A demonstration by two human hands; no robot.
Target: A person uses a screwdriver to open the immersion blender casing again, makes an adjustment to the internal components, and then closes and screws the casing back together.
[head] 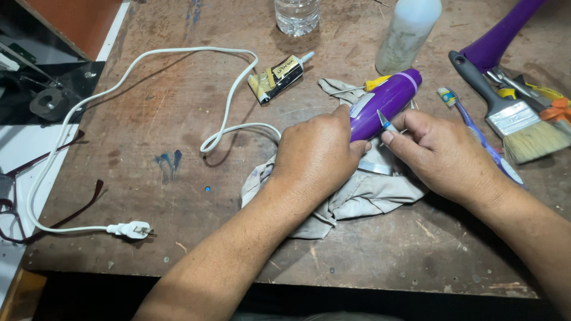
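Head view: left hand wraps the purple device, steadying it over a rag on the tabletop. Right hand pinches a small blade against its seam. White cord trails left.

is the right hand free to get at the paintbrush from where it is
Probably not at once: the right hand is pinching a small blade against the purple tool. The paintbrush lies close on its right, with only a toothbrush between, nothing covering it.
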